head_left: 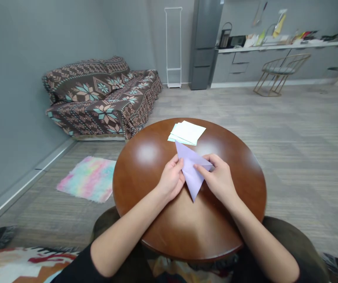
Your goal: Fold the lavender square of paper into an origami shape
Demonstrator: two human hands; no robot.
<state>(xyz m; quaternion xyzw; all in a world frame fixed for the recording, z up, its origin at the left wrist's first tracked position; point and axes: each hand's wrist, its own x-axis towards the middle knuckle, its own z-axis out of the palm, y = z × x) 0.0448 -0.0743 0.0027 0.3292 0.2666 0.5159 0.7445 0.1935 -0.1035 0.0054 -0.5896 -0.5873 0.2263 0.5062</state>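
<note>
A folded sheet of purple paper [190,166] is held up between both hands, over the middle of the round brown table [145,208]. It has pointed corners, one toward the far side and one toward me, with a crease running across it. My left hand [172,177] pinches its left edge, thumb on top. On the other side, my right hand [217,176] grips the right corner between thumb and fingers. Just beyond the purple paper lies a small stack of pale sheets [188,132] on the table.
A sofa under a patterned cover [98,96] stands at the back left, with a pastel fluffy rug [88,179] on the floor before it. Farther off are a grey fridge [205,43], a white rack [174,74], a kitchen counter [245,49] and a gold-framed chair [280,70].
</note>
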